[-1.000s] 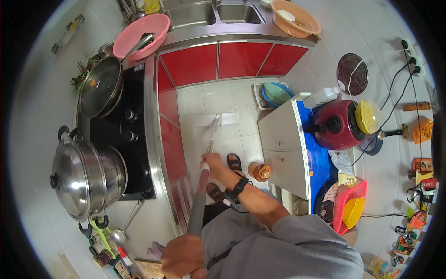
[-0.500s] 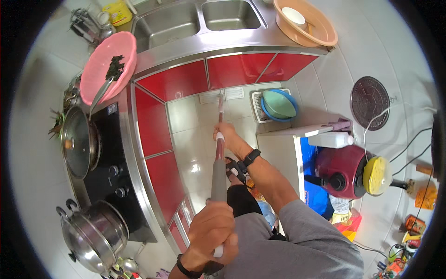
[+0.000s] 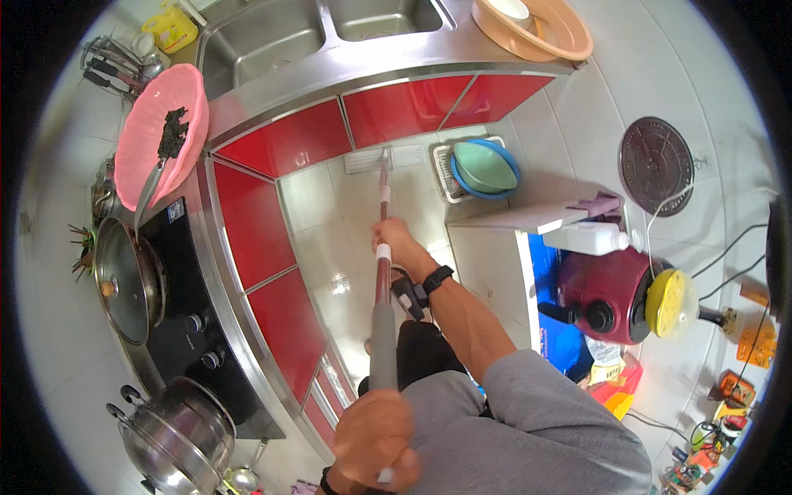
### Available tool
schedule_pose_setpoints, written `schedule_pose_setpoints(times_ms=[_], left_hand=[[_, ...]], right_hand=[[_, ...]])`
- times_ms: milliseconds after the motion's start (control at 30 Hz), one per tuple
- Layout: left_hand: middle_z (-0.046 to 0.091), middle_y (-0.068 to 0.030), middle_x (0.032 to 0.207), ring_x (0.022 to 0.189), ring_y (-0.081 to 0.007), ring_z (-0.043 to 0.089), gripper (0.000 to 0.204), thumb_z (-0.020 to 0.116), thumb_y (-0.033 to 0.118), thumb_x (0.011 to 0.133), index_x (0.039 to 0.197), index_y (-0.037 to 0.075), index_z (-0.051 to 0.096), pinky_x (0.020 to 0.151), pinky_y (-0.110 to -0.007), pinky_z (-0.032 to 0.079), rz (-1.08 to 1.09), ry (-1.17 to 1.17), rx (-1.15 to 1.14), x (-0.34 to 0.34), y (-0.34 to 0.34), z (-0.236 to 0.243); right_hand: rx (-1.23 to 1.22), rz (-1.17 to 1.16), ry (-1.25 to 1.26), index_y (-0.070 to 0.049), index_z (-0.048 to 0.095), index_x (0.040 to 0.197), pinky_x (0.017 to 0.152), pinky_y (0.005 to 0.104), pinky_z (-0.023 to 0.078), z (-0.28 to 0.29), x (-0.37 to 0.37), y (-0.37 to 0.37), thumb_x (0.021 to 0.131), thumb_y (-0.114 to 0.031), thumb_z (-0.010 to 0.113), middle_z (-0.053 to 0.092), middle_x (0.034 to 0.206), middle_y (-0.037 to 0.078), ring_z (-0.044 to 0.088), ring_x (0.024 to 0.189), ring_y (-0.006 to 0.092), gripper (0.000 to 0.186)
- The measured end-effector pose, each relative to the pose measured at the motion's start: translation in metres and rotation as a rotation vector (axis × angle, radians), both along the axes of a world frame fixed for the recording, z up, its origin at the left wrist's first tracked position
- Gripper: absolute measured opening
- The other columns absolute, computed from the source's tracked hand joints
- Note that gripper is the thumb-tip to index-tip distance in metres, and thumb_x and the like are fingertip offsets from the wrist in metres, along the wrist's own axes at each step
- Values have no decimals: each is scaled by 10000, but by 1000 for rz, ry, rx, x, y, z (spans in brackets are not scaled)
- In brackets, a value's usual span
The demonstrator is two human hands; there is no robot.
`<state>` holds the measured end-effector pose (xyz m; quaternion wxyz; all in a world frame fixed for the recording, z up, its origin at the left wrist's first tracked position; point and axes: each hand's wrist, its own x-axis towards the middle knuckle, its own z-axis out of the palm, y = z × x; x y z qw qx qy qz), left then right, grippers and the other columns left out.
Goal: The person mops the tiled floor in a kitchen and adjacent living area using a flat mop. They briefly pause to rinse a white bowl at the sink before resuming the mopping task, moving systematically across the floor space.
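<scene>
A flat mop (image 3: 383,285) with a dark red pole, white joints and a grey grip runs away from me across the tiled floor. My left hand (image 3: 375,437) is closed round the top end of its grip, close to my body and slightly blurred. Further down the pole, my right hand (image 3: 398,241) wraps round it near a white joint. The pale, wide mop head (image 3: 384,158) lies on the floor at the foot of the red cabinets (image 3: 309,136).
Right of the mop head, a white basket (image 3: 450,183) holds green and blue basins. A white cabinet (image 3: 495,268) with a maroon cooker (image 3: 606,297) stands at my right. Along the left counter are a pink basin (image 3: 186,107), a lidded pan (image 3: 124,280) and a steel steamer pot (image 3: 186,437).
The view has shifted a little, so the sink and counters sit higher and further left. My left hand is lower in the picture; both hands keep their hold on the mop.
</scene>
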<state>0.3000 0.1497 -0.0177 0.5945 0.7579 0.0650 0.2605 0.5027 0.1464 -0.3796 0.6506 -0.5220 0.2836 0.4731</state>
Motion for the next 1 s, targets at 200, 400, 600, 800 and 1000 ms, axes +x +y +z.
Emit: schedule_pose_setpoints(times_ms=[200,400,600,800,1000], left_hand=[[542,-75,530,453,-229,546,315,599,199,873,628,24,508,478,-381,480,50,-63,-118,-84,-7,23],[490,-100,547,438,-229,466,319,584,131,878,622,-6,452,431,-382,393,-99,-174,-248,-165,-2,67],[445,-93,546,443,-185,384,242,519,80,899,685,11,430,433,-359,318,-84,-197,-329,-220,-3,90],[452,-62,527,429,-190,440,333,539,139,923,637,48,394,417,-357,391,-5,-212,-273,-229,-2,95],[460,-67,516,416,-214,460,338,572,89,870,581,53,400,401,-358,381,52,-232,-92,-190,15,71]], right_hand=[[51,-99,93,2,416,961,414,372,451,15,-107,-30,817,21,558,498,675,106,512,498,216,204],[55,-147,132,21,436,963,431,372,450,18,-245,-70,828,16,545,501,704,108,523,529,217,173],[6,-71,39,44,413,1012,463,372,465,34,-319,-73,817,35,545,503,754,136,532,550,237,236],[-73,-114,135,-6,402,998,420,373,454,81,-308,-60,811,24,558,490,720,118,522,519,228,245],[111,16,62,-50,401,937,385,373,444,76,-225,31,813,1,564,484,667,94,513,474,211,211]])
